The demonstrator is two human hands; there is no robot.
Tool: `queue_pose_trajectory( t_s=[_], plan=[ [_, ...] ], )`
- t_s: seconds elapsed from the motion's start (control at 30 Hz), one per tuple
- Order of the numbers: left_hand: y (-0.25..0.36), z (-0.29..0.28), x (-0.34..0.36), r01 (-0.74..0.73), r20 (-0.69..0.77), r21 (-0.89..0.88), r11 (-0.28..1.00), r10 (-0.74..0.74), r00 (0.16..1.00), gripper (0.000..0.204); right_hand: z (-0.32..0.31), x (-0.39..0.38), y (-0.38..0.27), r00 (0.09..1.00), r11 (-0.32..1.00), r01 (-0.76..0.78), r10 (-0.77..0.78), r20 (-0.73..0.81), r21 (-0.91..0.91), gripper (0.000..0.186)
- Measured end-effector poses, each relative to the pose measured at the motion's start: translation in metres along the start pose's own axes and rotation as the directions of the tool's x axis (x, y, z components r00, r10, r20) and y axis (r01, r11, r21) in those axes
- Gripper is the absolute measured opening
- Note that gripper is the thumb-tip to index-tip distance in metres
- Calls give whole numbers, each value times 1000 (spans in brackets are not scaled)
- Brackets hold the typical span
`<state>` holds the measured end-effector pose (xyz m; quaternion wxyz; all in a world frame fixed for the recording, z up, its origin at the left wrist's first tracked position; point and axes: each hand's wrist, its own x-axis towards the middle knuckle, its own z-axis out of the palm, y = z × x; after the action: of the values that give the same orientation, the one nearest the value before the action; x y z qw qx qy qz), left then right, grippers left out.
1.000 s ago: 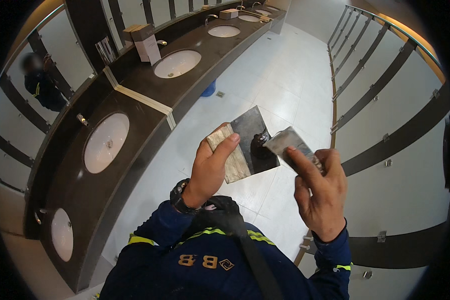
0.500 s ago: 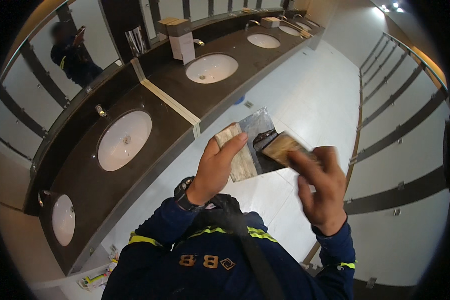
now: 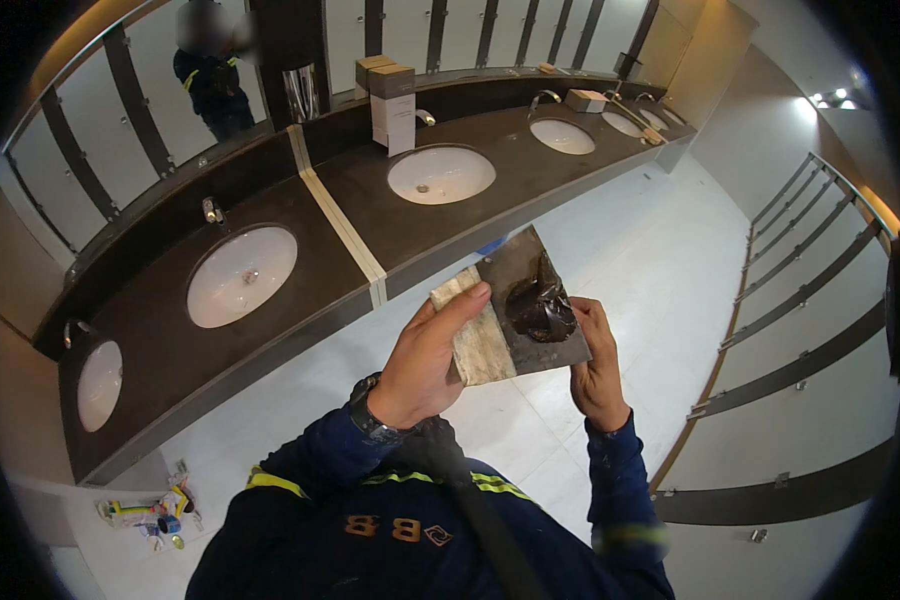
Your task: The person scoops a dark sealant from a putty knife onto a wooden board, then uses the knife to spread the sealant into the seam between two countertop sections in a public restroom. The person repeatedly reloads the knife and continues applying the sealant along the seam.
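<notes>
My left hand (image 3: 415,365) grips a square dark flat plate (image 3: 510,250) by its pale, worn strip (image 3: 485,345), thumb on top. A glossy, dark brown lump of paste (image 3: 540,310) sits on the plate's dark right part. My right hand (image 3: 598,375) is at the plate's right edge with its fingers bent; their tips are partly behind the plate, and what they hold is hidden.
A curved dark counter (image 3: 340,270) has several oval basins, a box (image 3: 395,115) and a pale band across it. A mirror (image 3: 130,100) shows a blurred person. Cubicle partitions (image 3: 800,410) line the right; assorted items (image 3: 150,515) lie on the floor at lower left.
My right hand has moved down to the plate's right edge, and the small scraper it held is out of sight. The dark paste shows fully. The view has turned, bringing floor items into sight.
</notes>
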<state>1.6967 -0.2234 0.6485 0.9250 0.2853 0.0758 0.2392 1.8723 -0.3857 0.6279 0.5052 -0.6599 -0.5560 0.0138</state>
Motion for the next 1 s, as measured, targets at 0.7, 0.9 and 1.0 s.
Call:
queue_pose_trajectory(
  t_s=[0.7, 0.9, 1.0],
  plan=[
    [-23, 40, 9, -554, 498, 829, -79, 556, 666, 37, 0, 14, -20, 898, 623, -340, 437, 48, 705, 20],
    [-45, 34, 12, -553, 540, 823, -129, 478, 693, 35, -19, 18, -30, 900, 569, -297, 436, 25, 767, 21],
    [-42, 30, 14, -489, 508, 856, -165, 438, 742, 34, -43, 14, -27, 920, 692, -188, 372, -121, 697, 23]
  ],
)
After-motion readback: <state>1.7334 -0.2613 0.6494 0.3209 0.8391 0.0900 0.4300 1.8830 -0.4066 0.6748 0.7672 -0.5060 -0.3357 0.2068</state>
